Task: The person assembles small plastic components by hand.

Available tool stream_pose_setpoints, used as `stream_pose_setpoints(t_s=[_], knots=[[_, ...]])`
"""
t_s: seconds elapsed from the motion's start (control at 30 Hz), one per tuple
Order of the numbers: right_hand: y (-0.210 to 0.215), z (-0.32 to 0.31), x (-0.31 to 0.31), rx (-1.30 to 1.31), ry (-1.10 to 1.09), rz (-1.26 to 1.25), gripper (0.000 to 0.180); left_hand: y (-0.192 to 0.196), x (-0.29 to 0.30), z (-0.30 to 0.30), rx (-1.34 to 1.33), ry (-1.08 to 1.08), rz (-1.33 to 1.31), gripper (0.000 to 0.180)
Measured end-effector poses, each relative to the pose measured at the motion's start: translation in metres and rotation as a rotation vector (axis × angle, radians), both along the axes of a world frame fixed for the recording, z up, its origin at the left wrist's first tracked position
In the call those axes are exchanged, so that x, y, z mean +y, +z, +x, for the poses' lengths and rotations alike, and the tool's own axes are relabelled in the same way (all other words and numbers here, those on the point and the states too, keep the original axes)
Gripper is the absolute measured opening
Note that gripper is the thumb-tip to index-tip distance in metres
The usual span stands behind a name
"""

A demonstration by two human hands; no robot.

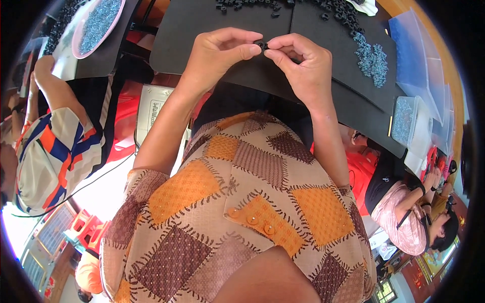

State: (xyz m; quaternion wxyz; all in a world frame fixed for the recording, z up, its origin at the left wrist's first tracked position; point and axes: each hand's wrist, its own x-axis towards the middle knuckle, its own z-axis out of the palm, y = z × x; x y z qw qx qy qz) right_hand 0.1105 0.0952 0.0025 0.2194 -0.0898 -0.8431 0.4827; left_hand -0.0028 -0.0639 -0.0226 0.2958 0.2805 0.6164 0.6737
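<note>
Pinching a small black piece (261,45) near the upper centre of the frame, the thumb and index finger of the left hand (218,56) press it from the left, while those of the right hand (307,63) grip it from the right. It sits between the fingertips, partly covered by them, so I cannot tell whether it is one part or two. Beneath the hands spreads a black table (174,43). Toward the upper right lie loose black pieces (346,19), touching a heap of translucent blue pieces (372,60); a pink-rimmed dish (77,54) stands upper left.
</note>
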Motion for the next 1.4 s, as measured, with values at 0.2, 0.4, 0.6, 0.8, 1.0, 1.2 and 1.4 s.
stream_pose_setpoints(t_s=[0.2,0.4,0.6,0.8,1.0,1.2,1.4], knots=[[-0.017,-0.009,-0.005,0.02,-0.049,-0.11,0.016,0.0,0.0,0.0,0.094,0.046,-0.072,0.025],[-0.02,-0.016,-0.005,0.008,-0.013,-0.119,0.018,-0.003,-0.002,-0.008,-0.006,0.071,-0.041,0.027],[-0.01,-0.015,0.0,0.026,0.05,-0.224,0.015,-0.004,-0.003,-0.01,-0.299,-0.02,0.133,0.032],[0.016,-0.01,0.007,0.066,0.132,-0.453,0.013,-0.009,0.001,-0.008,-0.869,-0.265,0.517,0.033],[0.021,-0.004,0.017,0.186,0.145,-0.383,0.013,-0.002,0.01,-0.001,-0.99,-0.191,0.524,0.03],[0.028,0.002,0.016,0.154,0.05,-0.388,0.013,-0.007,0.018,0.007,-0.842,-0.257,0.609,0.025],[0.022,0.006,0.023,0.238,0.037,-0.345,0.015,0.003,0.025,0.01,-0.81,-0.229,0.525,0.02]])
